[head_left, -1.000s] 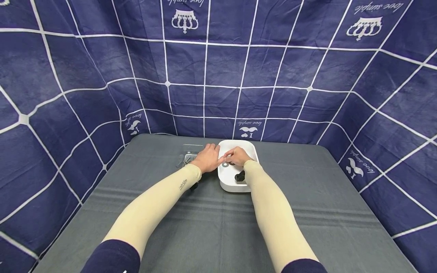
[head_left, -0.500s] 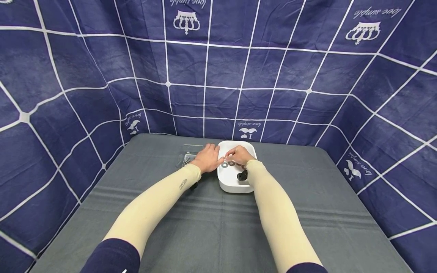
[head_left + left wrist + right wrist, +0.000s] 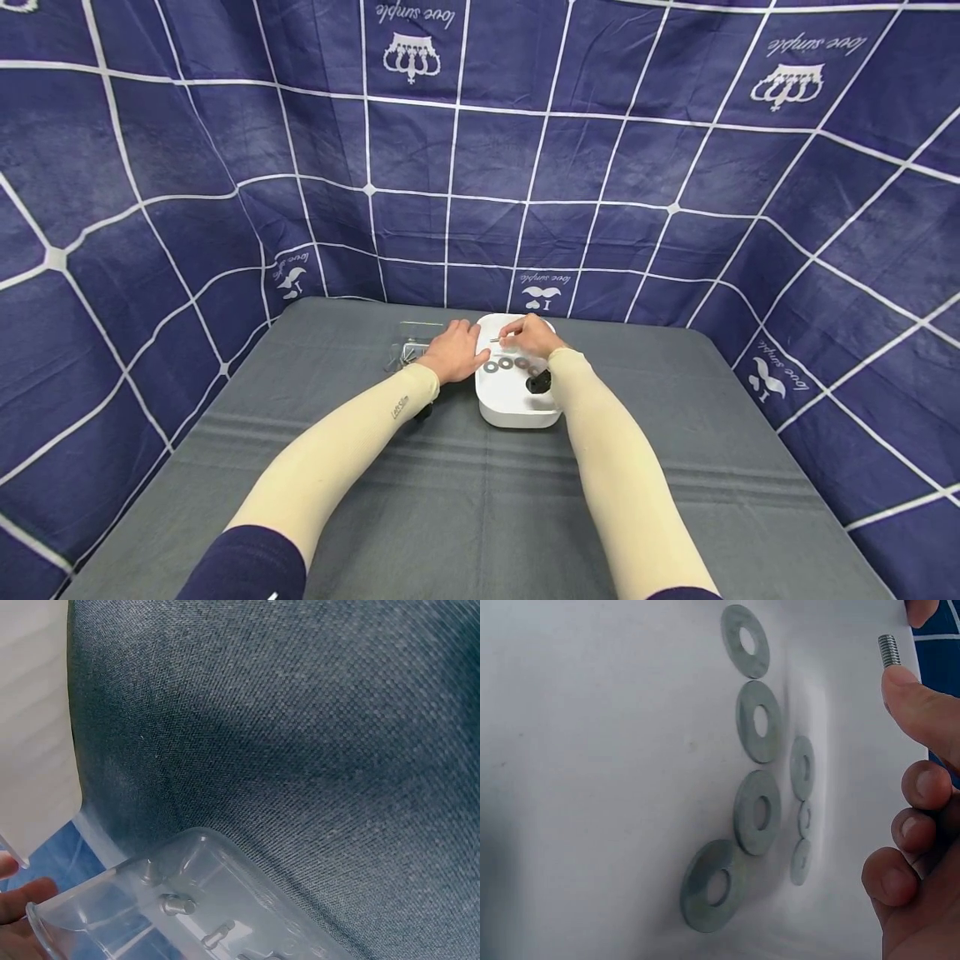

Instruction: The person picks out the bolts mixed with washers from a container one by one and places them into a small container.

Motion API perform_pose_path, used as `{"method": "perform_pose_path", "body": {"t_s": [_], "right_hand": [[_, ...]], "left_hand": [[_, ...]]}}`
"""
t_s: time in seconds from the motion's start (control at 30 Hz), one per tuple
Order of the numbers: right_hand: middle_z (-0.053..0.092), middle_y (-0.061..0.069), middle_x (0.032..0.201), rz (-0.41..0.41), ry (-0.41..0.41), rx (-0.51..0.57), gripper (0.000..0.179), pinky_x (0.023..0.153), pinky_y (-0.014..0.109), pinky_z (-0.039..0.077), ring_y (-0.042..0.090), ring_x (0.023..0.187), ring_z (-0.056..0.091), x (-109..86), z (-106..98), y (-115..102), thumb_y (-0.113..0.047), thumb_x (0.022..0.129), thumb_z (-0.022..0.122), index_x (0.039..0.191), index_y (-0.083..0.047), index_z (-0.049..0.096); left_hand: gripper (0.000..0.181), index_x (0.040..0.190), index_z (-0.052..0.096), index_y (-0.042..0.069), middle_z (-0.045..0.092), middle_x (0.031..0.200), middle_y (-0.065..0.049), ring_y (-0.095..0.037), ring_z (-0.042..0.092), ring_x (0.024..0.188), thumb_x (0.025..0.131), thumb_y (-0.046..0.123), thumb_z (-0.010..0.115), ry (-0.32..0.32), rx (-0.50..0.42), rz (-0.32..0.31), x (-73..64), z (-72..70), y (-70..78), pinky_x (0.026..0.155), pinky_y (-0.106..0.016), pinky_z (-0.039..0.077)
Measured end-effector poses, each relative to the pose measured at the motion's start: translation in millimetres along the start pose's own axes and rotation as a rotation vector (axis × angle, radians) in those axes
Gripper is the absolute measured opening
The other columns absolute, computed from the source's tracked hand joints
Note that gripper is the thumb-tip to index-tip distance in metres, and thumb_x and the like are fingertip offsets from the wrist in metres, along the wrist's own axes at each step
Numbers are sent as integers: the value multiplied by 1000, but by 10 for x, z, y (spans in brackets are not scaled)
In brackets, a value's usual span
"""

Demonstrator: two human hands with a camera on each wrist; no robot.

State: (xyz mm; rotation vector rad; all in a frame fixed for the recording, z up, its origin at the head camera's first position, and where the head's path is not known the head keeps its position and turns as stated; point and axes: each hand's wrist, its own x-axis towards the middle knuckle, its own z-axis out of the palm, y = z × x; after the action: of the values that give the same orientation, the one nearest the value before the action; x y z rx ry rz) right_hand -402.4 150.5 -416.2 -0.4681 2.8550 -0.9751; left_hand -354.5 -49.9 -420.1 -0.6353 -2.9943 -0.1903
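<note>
My right hand [image 3: 531, 335] is over the white tray [image 3: 517, 417], pinching a small bolt [image 3: 889, 651] between thumb and finger. Its threaded end sticks out past the thumb in the right wrist view, and the rest is covered by the fingers. Flat metal washers [image 3: 757, 813] lie in a curved row on the tray floor. My left hand [image 3: 454, 350] lies at the tray's left rim, fingers extended and holding nothing. In the left wrist view its fingertips show between the tray wall and a clear plastic box [image 3: 202, 840].
Several small metal bolts [image 3: 178, 904] lie inside the clear box, left of the tray. A grey cloth [image 3: 420, 500] covers the table. A blue checked curtain [image 3: 487, 225] hangs behind and at both sides.
My right hand has drawn back slightly from the left one, and the bolt now shows at its fingertips. More of the washers are uncovered. The left hand stays nearly where it was.
</note>
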Motion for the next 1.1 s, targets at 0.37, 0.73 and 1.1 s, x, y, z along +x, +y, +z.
{"method": "perform_pose_path", "body": {"t_s": [0.37, 0.73, 1.1], "right_hand": [[74, 6, 106, -21, -24, 35, 16, 72, 25, 43, 15, 83, 53, 75, -42, -169, -18, 91, 74, 103, -9, 79], [75, 5, 106, -91, -42, 13, 17, 77, 32, 44, 15, 80, 53, 169, -80, -405, -21, 91, 75, 105, -11, 80], [74, 0, 94, -161, -72, -3, 10, 71, 27, 45, 14, 81, 54, 268, -17, -640, -18, 91, 74, 96, -11, 80]], "left_hand": [[58, 143, 51, 4, 52, 134, -19, -32, 48, 130, 103, 45, 44, 31, -4, 0, -43, -48, -140, 107, -46, 46], [59, 145, 50, 8, 50, 140, -19, -35, 46, 133, 102, 47, 45, 81, 36, -35, -136, -211, -395, 106, -52, 44], [61, 148, 48, 10, 48, 142, -18, -34, 43, 136, 103, 49, 44, 64, 74, -84, -253, -328, -622, 108, -54, 41]]}}
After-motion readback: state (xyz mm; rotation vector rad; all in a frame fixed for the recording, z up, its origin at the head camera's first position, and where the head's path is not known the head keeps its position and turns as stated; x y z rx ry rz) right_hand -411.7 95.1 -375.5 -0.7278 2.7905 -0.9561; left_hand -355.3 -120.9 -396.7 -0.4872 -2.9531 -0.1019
